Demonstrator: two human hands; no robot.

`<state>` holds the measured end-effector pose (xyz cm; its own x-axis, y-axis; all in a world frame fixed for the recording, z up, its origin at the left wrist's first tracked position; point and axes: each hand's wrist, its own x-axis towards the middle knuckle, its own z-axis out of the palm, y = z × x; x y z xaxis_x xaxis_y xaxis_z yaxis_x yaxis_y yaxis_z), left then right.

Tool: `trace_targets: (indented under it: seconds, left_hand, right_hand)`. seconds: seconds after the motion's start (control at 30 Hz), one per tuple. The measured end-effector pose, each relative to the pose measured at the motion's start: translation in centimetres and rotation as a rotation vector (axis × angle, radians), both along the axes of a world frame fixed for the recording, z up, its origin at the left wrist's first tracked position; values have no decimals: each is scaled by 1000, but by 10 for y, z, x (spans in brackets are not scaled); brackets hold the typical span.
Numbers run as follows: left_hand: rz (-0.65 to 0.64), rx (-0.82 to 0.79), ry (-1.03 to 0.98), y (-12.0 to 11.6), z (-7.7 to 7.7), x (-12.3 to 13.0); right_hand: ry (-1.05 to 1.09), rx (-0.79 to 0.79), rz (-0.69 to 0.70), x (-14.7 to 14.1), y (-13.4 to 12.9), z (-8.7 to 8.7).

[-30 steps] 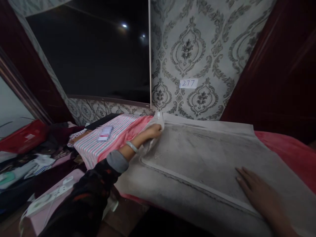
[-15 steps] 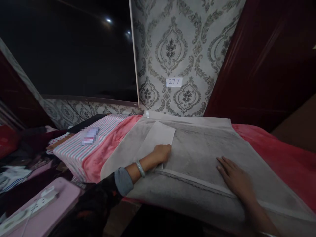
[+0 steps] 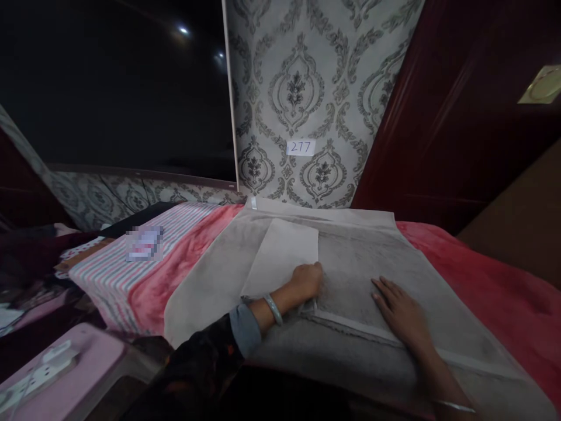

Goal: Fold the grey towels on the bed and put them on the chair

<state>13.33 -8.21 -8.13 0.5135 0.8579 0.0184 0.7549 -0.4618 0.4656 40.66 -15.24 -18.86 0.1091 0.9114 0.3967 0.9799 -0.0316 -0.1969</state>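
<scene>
Working left to right from my remote view, my left hand (image 3: 307, 282) sits at 12 o'clock, its fingers (image 3: 316, 273) curled together on the folded flap (image 3: 280, 251), though I cannot tell whether they pinch it. The flap points to 12 o'clock, and the grey non-woven sheet (image 3: 359, 275) beneath it runs 10 to 4 o'clock. My right hand (image 3: 398, 310) lies flat at 1 o'clock, fingers apart. Uneven pressure could let the sheet slide on the red fleece blanket (image 3: 482, 275) and the flap spring open.
</scene>
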Motion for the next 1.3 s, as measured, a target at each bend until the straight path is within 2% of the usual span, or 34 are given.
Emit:
trace_targets:
  seconds: [0.07,0.17,0.23,0.3,0.37,0.43,0.53,0.63,0.77,0.93,1.1,1.3]
  left_hand:
    - [-63,-18,-11,-5,-1,-4]
    - [-151,0,-212,3,11,-29]
    - [-69,87,-391,17,20,-58]
    - [129,176,-485,33,21,-91]
    - [337,192,-500,45,12,-124]
    - [460,120,-548,51,-7,-150]
    - [423,-67,-767,49,-39,-174]
    - [345,-162,-919,44,-58,-182]
    - [255,-132,-899,44,-62,-180]
    - [129,-32,-790,48,-66,-175]
    - [141,17,-709,48,-69,-172]
    - [123,-22,-687,45,-67,-169]
  right_hand:
    - [13,-12,3,2,1,1]
    - [41,-36,-25,-1,7,11]
    - [86,-51,-36,-14,15,25]
    - [173,-75,-9,-38,28,44]
    - [286,-130,35,-70,44,62]
    - [388,-197,50,-103,63,76]
    - [478,-215,42,-143,93,84]
    - [537,-169,17,-165,119,82]
    - [636,-55,16,-168,136,74]
    - [712,62,-31,-143,132,57]
    - [772,101,-33,-127,129,38]
    - [860,124,13,-122,124,31]
